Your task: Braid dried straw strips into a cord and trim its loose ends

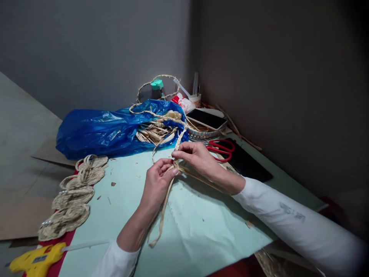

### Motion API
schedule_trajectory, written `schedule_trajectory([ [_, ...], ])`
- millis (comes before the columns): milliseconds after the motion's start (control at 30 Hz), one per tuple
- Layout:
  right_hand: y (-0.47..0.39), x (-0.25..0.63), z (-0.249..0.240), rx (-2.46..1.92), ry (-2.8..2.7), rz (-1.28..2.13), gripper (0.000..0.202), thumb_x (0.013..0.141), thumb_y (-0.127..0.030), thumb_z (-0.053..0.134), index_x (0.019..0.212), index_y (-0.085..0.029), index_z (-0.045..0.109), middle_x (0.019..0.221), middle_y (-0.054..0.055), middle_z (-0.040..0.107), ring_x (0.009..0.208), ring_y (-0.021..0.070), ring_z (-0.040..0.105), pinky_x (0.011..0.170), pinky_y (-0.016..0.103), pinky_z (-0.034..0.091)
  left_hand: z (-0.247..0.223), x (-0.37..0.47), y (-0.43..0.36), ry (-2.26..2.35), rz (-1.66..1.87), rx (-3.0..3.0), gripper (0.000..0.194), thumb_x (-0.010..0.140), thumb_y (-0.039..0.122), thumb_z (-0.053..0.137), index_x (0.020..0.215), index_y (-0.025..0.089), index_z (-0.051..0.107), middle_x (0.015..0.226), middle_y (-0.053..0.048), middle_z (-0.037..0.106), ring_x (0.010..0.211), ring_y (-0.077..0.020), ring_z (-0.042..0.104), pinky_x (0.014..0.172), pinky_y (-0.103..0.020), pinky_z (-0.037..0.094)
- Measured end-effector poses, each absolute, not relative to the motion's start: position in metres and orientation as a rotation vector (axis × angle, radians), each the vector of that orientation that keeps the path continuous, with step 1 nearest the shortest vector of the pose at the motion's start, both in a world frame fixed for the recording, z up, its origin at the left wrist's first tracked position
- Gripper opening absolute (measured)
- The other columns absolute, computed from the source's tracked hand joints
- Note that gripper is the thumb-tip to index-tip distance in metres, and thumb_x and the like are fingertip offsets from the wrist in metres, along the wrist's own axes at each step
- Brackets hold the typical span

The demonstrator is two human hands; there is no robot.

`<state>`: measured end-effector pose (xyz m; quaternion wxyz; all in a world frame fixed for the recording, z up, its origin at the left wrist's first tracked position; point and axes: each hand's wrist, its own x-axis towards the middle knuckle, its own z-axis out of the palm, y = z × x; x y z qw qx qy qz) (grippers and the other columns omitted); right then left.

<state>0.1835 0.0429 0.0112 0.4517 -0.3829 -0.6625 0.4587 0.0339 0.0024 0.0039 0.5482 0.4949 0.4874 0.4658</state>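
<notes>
"Several coiled straw-braid pieces (72,196) along the left edge of the desk (207,231); yellow glue gun (43,259) at the near left corner, glue stick (86,244) sticking out. Why there?"

"Likely to leave the middle clear for handwork. Blue plastic bag (92,130) lies towards the far edge, mouth facing right, its dry fibre strips (152,132) presumably within easy reach."

"Hands?"

"Left hand (157,181): thumb and fingers pinched on the lower end of the braid (180,138), mid-desk, probably to keep the plait tight where loose strands (165,209) part. Right hand (198,159): thumb and forefinger pinching the braid just above. Its finished length runs over the bag, perhaps to keep it out of the way."

"Further right?"

"Smartphone (207,118) near the far edge, red-handled scissors (217,148) nearer, black flat object (249,161) by the right edge, identity unclear."

"Unresolved?"

"Fingertips cover the plait's crossing; strand count uncertain. Scissor blades hard to make out. Glue gun cut off below. Sleeve print illegible."
</notes>
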Motion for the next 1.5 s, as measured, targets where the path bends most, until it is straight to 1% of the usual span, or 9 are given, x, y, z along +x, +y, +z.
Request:
schedule_trajectory([
  [133,0.044,0.183,0.005,-1.03,-1.546,1.088,0.023,0.08,-0.033,0.063,0.067,-0.014,0.063,0.063,-0.002,0.057,0.063,0.0118,0.048,0.059,0.024,0.034,0.006,0.036,0.001,1.272,1.063,1.337,0.004,0.074,0.018,0.067,0.078,0.015,0.066,0.068,0.0,0.067,0.07,-0.0144,0.06,0.068,-0.023,0.042],
  [333,0.054,0.18,-0.008,-1.03,-1.309,1.399,0.034,0.074,-0.045,0.068,0.062,-0.014,0.06,0.057,-0.003,0.05,0.054,0.0095,0.041,0.054,0.025,0.031,0.004,0.036,0.001,1.265,1.067,1.211,0.009,0.076,0.02,0.066,0.078,0.015,0.072,0.068,0.001,0.065,0.065,-0.0117,0.054,0.063,-0.022,0.039],
  [533,0.056,0.185,-0.006,-0.887,-1.367,1.587,0.037,0.081,-0.049,0.062,0.07,-0.015,0.056,0.064,-0.001,0.054,0.058,0.01,0.047,0.057,0.024,0.036,-0.001,0.035,0.006,1.241,1.106,1.129,0.01,0.075,0.022,0.068,0.082,0.015,0.071,0.067,0.001,0.065,0.066,-0.0112,0.056,0.065,-0.021,0.041],
  [633,0.049,0.19,0.007,-0.817,-1.578,1.653,0.031,0.086,-0.045,0.058,0.078,-0.016,0.057,0.07,0.0,0.057,0.062,0.0109,0.05,0.059,0.024,0.037,0.002,0.032,0.007,1.245,1.145,1.158,0.011,0.077,0.023,0.066,0.083,0.014,0.067,0.068,0.001,0.066,0.066,-0.0122,0.058,0.066,-0.022,0.043],
  [733,0.043,0.192,0.013,-0.884,-1.858,1.541,0.024,0.09,-0.036,0.051,0.081,-0.015,0.06,0.065,-0.001,0.057,0.059,0.0115,0.051,0.057,0.024,0.036,0.005,0.029,0.007,1.268,1.16,1.223,0.009,0.079,0.023,0.064,0.083,0.014,0.062,0.069,0.0,0.066,0.066,-0.0127,0.06,0.066,-0.023,0.044],
  [933,0.044,0.187,0.008,-0.972,-2.079,1.256,0.03,0.09,-0.026,0.048,0.063,-0.015,0.054,0.06,-0.002,0.052,0.057,0.0094,0.045,0.058,0.023,0.031,0.005,0.026,0.006,1.223,1.082,1.31,0.017,0.084,0.024,0.057,0.097,0.022,0.046,0.07,0.003,0.066,0.067,-0.0155,0.063,0.07,-0.028,0.046],
  [1067,0.043,0.184,0.007,-1.07,-2.059,1.077,0.029,0.089,-0.026,0.051,0.062,-0.015,0.058,0.059,-0.002,0.054,0.059,0.0098,0.047,0.058,0.024,0.029,0.011,0.024,0.004,1.475,0.971,1.615,0.004,0.086,0.023,0.052,0.088,0.021,0.055,0.071,0.002,0.065,0.069,-0.0156,0.061,0.068,-0.026,0.042],
  [1300,0.04,0.182,0.001,-1.151,-1.852,1.042,0.032,0.086,-0.032,0.055,0.062,-0.014,0.064,0.055,-0.002,0.056,0.054,0.0092,0.044,0.052,0.023,0.029,0.017,0.02,0.0,1.711,0.997,1.919,0.017,0.086,0.022,0.054,0.08,0.02,0.07,0.076,-0.001,0.072,0.069,-0.0163,0.062,0.068,-0.027,0.042],
  [1500,0.032,0.173,0.002,-1.123,-1.668,1.073,0.024,0.083,-0.023,0.054,0.066,-0.014,0.069,0.065,0.003,0.067,0.064,0.0133,0.056,0.06,0.022,0.038,0.007,0.033,-0.012,1.75,1.18,2.205,0.02,0.087,0.015,0.052,0.083,0.016,0.072,0.075,-0.005,0.072,0.067,-0.0177,0.065,0.065,-0.028,0.045],
])
